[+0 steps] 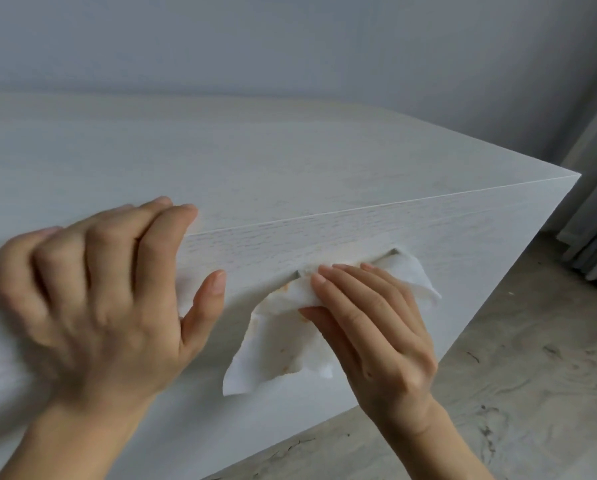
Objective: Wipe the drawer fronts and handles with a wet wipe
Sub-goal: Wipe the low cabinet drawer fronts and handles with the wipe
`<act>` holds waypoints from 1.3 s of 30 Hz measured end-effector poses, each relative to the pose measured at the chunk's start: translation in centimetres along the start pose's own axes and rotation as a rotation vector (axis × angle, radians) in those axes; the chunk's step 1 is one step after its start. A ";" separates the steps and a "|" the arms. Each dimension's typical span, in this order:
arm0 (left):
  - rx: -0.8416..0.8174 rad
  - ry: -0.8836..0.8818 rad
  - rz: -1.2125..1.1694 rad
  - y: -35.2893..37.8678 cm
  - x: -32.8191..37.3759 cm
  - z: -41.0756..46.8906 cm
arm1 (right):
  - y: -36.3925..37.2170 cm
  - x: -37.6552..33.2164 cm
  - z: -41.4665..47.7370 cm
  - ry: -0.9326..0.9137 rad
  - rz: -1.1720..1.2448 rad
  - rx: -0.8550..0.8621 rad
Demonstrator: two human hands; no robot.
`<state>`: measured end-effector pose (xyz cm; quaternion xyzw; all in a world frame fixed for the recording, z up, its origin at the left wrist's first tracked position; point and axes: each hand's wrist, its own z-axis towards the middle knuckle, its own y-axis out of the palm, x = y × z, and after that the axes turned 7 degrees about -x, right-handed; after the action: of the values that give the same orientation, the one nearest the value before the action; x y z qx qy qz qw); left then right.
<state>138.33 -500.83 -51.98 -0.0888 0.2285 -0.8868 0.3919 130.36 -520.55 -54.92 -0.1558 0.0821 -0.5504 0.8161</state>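
The wet wipe (272, 351) lies against the drawer front (463, 244), with its upper part pushed into the recessed handle (392, 253) under the top edge. Its lower part hangs loose and crumpled below, and it shows some yellowish stains. The right hand (369, 327) presses the wipe into this recess with straight fingers laid side by side. The thumb rests on the wipe lower down, so the grip is flat and wide, a press more than a pinch. The left hand (92, 289), a little blurred, rests on the front edge of the chest top (220, 150). Its fingers are bent over the top, its thumb points down the front, and it holds nothing. It seems to steady the chest or the body. I judge that the step in hand is the cleaning of the handle recess, on the top drawer only. The next move probably calls for sliding the wipe along the recess to its right corner. A cleaner side should be turned outward, because a stained side could smear the white surface. Beside the chest is the grey floor (532, 375).
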 end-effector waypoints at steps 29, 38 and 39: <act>0.088 -0.013 0.377 -0.1 0.7 0.7 | -0.6 1.5 -0.8 0.040 -0.062 0.026; 0.094 -0.013 0.393 -0.3 0.5 0.5 | -0.5 1.1 -0.6 0.038 -0.038 0.024; 0.096 -0.015 0.399 -0.2 0.5 0.6 | -0.2 0.8 -0.4 0.029 -0.037 0.024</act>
<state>138.04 -501.28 -51.39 -0.0296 0.1963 -0.8008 0.5651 130.33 -521.43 -55.23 -0.1394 0.0844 -0.5685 0.8064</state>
